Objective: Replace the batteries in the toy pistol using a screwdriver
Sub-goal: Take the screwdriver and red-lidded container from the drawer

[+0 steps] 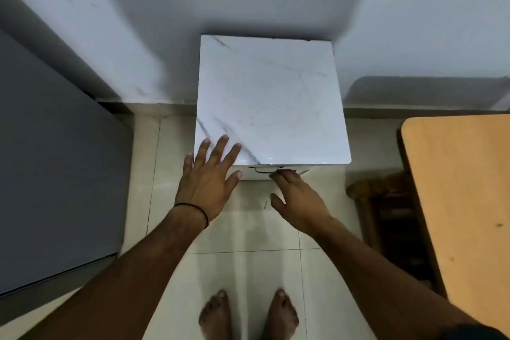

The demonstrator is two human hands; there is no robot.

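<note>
Floor (pixel 242 265) open before cabinet (pixel 271 107); table (pixel 463 188) right.

left hand (pixel 209 176): flat on cabinet top (pixel 273 96), near-left corner | right hand (pixel 299 200): touching drawer handle (pixel 262 171)

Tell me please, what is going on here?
A barefoot person stands at a small marble-topped cabinet. The left hand lies flat, fingers spread, on its front left corner. The right hand reaches the drawer handle just under the top. Whether it grips the handle yet is unclear.
</note>
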